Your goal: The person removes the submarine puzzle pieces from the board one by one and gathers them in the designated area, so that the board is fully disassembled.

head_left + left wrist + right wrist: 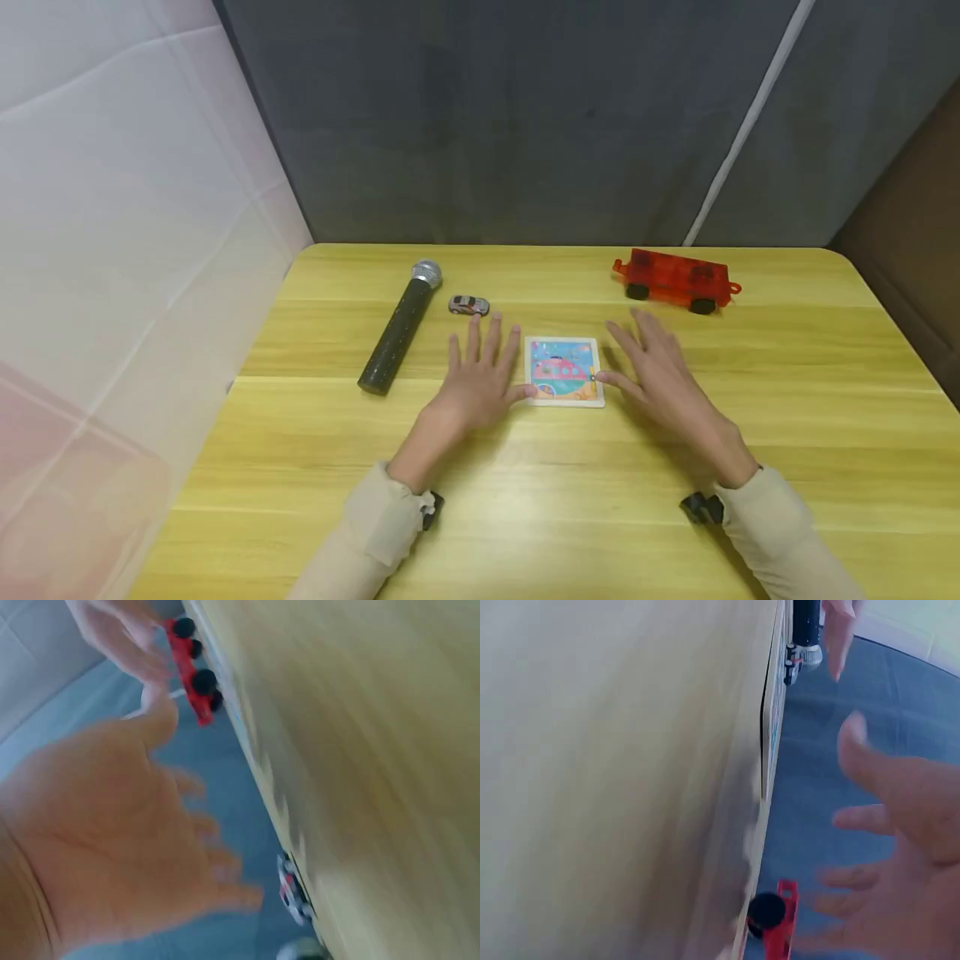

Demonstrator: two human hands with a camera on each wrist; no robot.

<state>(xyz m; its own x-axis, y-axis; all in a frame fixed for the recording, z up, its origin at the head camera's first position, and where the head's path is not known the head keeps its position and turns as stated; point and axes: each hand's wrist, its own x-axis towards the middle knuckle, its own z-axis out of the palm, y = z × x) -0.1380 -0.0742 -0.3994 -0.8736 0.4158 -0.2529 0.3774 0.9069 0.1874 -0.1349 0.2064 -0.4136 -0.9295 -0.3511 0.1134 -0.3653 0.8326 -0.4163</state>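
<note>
the yellow wood-grain surface (558, 517) runs far back to a dark backdrop (487, 125) and bears a square picture tile (562, 367), flat between the left hand (474, 390) and right hand (666, 382), their fingers spread, gripping nothing. the step seems to be lining up around the tile; lifting it would call for pinching its edges.

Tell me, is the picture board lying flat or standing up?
Flat: the picture board lies face up on the table; the right wrist view shows its thin edge.

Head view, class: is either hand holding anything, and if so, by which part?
Nothing is held: the left hand and right hand are spread at either side of the square picture card.
</note>
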